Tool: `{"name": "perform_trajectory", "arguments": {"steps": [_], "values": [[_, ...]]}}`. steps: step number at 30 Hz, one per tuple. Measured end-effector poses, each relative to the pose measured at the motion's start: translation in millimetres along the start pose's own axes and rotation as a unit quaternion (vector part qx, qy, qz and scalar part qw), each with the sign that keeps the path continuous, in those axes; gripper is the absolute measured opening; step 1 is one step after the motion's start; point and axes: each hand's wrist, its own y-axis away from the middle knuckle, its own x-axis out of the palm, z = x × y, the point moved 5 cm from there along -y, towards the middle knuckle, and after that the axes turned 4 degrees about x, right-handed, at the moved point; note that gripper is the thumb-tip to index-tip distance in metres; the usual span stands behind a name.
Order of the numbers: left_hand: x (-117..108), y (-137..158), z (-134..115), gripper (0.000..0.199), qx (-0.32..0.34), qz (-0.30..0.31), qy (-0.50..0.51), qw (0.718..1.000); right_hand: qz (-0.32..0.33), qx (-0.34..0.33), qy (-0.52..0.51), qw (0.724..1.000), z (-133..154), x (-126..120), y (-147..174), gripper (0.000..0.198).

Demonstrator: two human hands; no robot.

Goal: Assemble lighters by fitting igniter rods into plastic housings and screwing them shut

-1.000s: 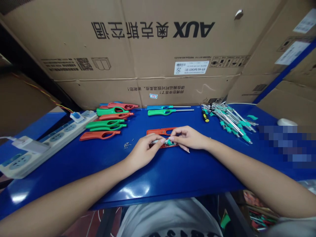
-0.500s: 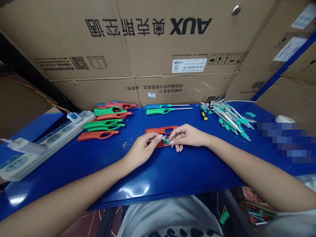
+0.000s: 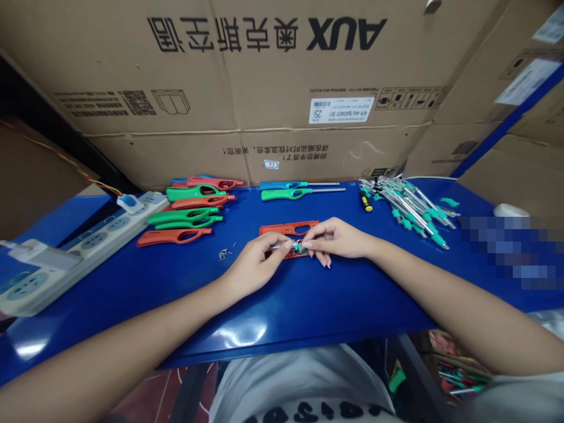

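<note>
Above the middle of the table my left hand is closed, thumb and forefinger pinching a slim silvery-white lighter part. My right hand faces it, fingertips closed on a small teal lighter piece with thin wires around it. The two small parts meet between my fingertips; their exact joint is too small to make out. Just beneath and behind lies an orange-red lighter shell, its halves partly covered by my hands. Left of my left hand are several small metal screws.
Several red and green lighter handles line the left side, beside a white power strip. A green lighter with a metal nozzle lies at the back. To the right are a yellow-black screwdriver and a pile of metal nozzle tubes.
My right fingertips have shifted slightly, and the teal piece now sits closer against the whitish part in my left hand. The whole view has tilted a little downward.
</note>
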Motion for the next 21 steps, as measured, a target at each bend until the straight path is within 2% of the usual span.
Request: {"name": "perform_trajectory", "arguments": {"steps": [21], "values": [[-0.9,-0.5,-0.2,0.032,-0.002,0.004,0.005,1.0,-0.021,-0.01,0.006,1.0,-2.1,-0.8,0.1,0.044]]}}
